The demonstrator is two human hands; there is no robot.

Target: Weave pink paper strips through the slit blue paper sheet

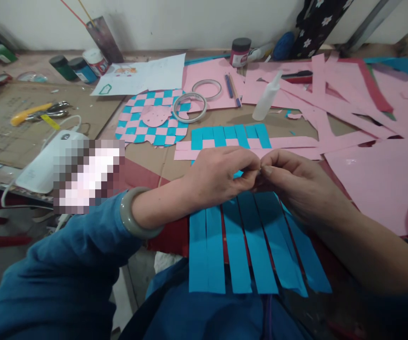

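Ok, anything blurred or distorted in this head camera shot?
Head view: a pixelated patch hides something at left; the left hand and right hand look reasonably sharp; the wide lens makes the left sleeve loom large; the lower right corner falls dark.

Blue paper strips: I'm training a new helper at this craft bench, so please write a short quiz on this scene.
1. Which wrist wears the pale bangle?
2. Which colour alternates with pink in the round woven paper piece? A: red. B: blue. C: yellow.
3. True or false: the cut blue paper strips lie farther from the person than the hands do.

Key: 1. Left. 2. B. 3. False.
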